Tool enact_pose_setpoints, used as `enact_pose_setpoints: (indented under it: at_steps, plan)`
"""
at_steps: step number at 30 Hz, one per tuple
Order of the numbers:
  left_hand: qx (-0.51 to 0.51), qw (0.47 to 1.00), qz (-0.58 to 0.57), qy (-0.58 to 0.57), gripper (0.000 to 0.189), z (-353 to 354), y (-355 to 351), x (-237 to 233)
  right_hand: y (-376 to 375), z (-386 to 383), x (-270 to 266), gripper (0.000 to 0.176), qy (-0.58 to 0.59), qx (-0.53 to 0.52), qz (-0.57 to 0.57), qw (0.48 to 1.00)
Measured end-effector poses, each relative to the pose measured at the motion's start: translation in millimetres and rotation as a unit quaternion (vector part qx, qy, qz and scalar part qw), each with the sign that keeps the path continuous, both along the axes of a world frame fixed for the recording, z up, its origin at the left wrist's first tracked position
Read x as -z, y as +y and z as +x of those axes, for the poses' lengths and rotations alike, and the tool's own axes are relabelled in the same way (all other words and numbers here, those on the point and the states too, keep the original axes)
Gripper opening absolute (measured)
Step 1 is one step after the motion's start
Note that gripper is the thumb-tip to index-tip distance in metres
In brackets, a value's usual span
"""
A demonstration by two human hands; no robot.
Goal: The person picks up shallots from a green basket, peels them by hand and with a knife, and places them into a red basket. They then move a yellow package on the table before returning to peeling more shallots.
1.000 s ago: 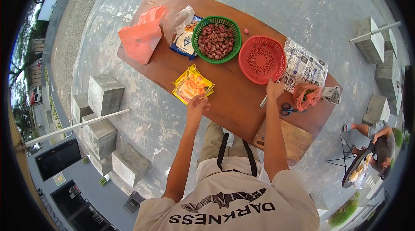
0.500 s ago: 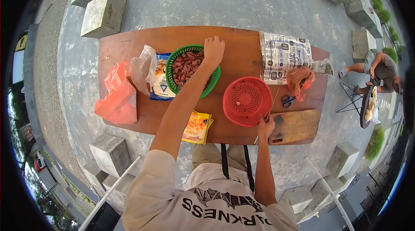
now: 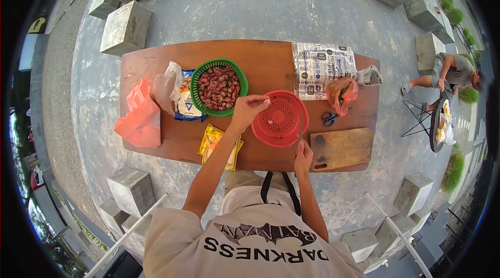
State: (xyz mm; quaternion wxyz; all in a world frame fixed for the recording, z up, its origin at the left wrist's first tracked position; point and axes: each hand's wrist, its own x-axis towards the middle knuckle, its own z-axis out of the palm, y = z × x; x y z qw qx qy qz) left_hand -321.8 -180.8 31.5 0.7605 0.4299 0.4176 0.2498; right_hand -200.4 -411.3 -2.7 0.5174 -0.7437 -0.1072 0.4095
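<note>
My left hand [image 3: 251, 111] is over the left rim of a red plastic basket [image 3: 305, 128], fingertips pinched on a small pale piece [image 3: 266, 102] that looks like a shallot. Another small pale piece [image 3: 270, 122] lies in that basket. My right hand [image 3: 303, 157] is closed round the handle of a knife [image 3: 300, 124], its blade pointing away from me over the basket's right side. To the left, a green basket [image 3: 194, 88] holds many reddish shallots [image 3: 219, 88].
A wooden cutting board [image 3: 341, 149], blue-handled scissors [image 3: 329, 118], an orange plastic bag [image 3: 341, 96] and newspaper-print sheet [image 3: 323, 70] are on the right. Yellow packets [image 3: 221, 145], a blue-white pack [image 3: 187, 98] and a pink bag [image 3: 139, 116] lie left. A person [image 3: 453, 72] sits far right.
My left hand has come from the green basket's right edge to the red basket, with the pale shallot in its fingertips. The right hand with the knife has shifted slightly left in view.
</note>
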Motion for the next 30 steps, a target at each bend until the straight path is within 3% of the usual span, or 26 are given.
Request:
enact_pose_setpoints:
  at_steps: [2, 4, 6, 8, 11, 18, 26, 30]
  plan:
    - [-0.039, 0.998, -0.022, -0.033, 0.024, -18.4, -56.1, -25.7, 5.0, -7.1, -23.1, 0.035, 0.028, -0.054, 0.014, 0.998]
    - [-0.087, 0.995, -0.047, -0.023, 0.025, -29.4, -102.6, -38.3, 15.4, -12.3, -70.8, 0.037, 0.161, -0.094, 0.073, 0.980]
    - [-0.122, 0.991, -0.044, -0.023, 0.025, -33.2, -137.7, -57.0, 12.3, -12.5, -85.9, 0.037, 0.194, -0.131, 0.079, 0.969]
    - [-0.159, 0.986, -0.037, -0.026, 0.025, -34.4, -157.5, -73.2, 13.5, -12.6, -111.8, 0.039, 0.206, -0.199, 0.102, 0.953]
    - [-0.172, 0.984, -0.004, -0.054, 0.027, -34.6, -172.2, -89.0, 6.9, -11.5, -136.1, 0.042, 0.261, -0.215, 0.127, 0.933]
    - [-0.146, 0.987, 0.065, 0.014, 0.024, -31.4, -179.0, -106.3, -11.8, -8.1, -146.6, 0.045, 0.242, -0.259, 0.177, 0.918]
    - [-0.127, 0.991, 0.019, 0.025, 0.023, -28.1, -184.6, -120.0, -17.2, -6.4, -144.9, 0.042, 0.117, -0.278, 0.173, 0.938]
    - [-0.139, 0.990, 0.001, -0.007, 0.027, -26.8, -188.5, -117.7, -17.2, -7.1, -152.4, 0.042, 0.111, -0.273, 0.143, 0.945]
